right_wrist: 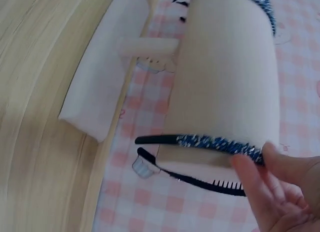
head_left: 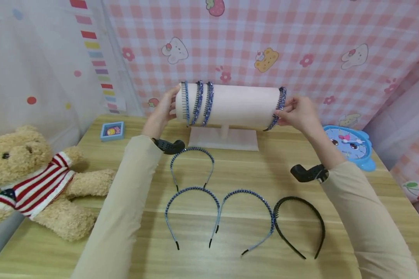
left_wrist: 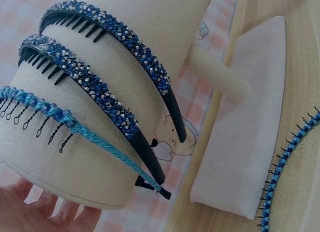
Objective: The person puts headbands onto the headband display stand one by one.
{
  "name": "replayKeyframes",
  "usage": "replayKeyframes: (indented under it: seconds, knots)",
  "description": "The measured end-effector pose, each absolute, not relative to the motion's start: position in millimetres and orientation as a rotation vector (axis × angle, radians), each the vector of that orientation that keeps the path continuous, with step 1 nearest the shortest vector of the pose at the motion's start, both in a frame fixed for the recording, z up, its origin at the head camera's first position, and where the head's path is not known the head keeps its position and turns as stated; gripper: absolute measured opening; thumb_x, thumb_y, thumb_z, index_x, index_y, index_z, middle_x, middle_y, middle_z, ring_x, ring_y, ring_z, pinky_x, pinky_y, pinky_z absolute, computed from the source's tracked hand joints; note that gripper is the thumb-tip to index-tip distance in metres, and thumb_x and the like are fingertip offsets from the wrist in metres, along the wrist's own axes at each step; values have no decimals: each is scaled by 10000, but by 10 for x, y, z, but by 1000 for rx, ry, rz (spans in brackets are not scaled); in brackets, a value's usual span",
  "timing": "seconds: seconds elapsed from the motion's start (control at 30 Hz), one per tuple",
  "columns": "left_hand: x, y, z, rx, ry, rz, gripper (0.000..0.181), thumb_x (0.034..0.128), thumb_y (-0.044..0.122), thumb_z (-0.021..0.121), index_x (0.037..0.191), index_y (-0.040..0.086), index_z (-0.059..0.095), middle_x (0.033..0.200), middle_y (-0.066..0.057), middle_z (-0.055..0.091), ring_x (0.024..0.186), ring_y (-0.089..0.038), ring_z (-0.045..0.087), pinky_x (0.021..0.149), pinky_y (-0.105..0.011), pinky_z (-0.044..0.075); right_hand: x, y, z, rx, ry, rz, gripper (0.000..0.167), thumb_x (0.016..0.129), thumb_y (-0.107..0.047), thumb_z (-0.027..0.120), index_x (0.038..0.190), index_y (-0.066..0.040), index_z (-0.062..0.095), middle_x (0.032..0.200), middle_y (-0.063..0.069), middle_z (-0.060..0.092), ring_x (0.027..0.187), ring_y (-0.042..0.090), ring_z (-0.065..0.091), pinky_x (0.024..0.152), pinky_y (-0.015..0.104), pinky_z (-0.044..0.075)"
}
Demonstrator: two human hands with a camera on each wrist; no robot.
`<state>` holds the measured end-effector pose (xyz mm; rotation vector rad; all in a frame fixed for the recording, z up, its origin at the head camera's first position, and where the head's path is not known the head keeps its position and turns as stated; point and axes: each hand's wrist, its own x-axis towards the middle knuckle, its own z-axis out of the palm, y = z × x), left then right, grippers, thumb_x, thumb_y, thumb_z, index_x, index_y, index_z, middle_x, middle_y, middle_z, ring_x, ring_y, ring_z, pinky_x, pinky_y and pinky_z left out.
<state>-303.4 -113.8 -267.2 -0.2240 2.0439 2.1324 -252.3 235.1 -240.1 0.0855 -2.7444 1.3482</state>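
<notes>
A cream roll-shaped stand point(head_left: 244, 104) carries three headbands near its left end: a thin light-blue braided one point(left_wrist: 100, 139) outermost, then two with blue glitter stones point(left_wrist: 80, 74). At the right end, my right hand point(head_left: 300, 112) pinches a glittery blue headband point(right_wrist: 215, 143) between thumb and fingers; it sits round the roll's edge. My left hand point(head_left: 162, 110) rests against the roll's left end, its fingers spread and partly hidden behind it in the head view.
Three blue headbands point(head_left: 192, 188) and a black one point(head_left: 322, 228) lie on the wooden table point(head_left: 143, 248). A teddy bear point(head_left: 66, 193) and small blue frame point(head_left: 112, 131) are at left, a blue clock point(head_left: 349, 143) at right. The stand's base point(head_left: 209, 139) is below the roll.
</notes>
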Motion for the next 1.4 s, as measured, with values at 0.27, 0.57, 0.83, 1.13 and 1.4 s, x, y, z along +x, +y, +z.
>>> replayKeyframes:
  seconds: [0.27,0.57,0.83,1.13,1.4]
  knots:
    - [-3075,-1168,-2703,-250,2024,2152,526,894,538,433,1314,221,440,1435,20,372,1291,-167,353,1074,-375,273,-2585,2443,-2380,210,-2922,935,783,821,-372,655,1424,-74,253,1351,255,422,1185,383,487,924,504,435]
    - [-3138,-1173,-2760,-241,2007,2163,502,880,550,451,1253,215,485,1387,9,422,1246,-162,385,1057,-381,287,-2661,2590,-2478,567,-2915,724,879,838,-362,637,1479,-205,56,1204,234,500,657,258,492,653,390,424]
    - [-3017,-1141,-2661,-238,2037,2148,471,905,517,418,1246,198,477,1398,-4,408,1243,-161,385,1053,-372,293,-2748,2551,-2584,800,-2701,534,891,721,-151,769,1422,-17,236,1434,240,322,1298,419,329,1072,512,262]
    - [-3018,-1133,-2678,-246,2036,2159,431,888,548,435,1141,212,526,1344,12,459,1211,-156,415,1046,-366,299,-2725,2362,-2438,748,-2816,446,915,743,-298,756,1444,-88,209,1456,190,315,1307,426,303,1077,571,183]
    - [-3051,-1126,-2701,-245,2035,2162,401,900,533,422,1126,214,514,1363,3,433,1190,-156,408,1033,-370,305,-2779,2150,-2370,783,-2853,354,924,739,-376,745,1431,-56,223,1467,177,303,1322,403,292,1079,562,176]
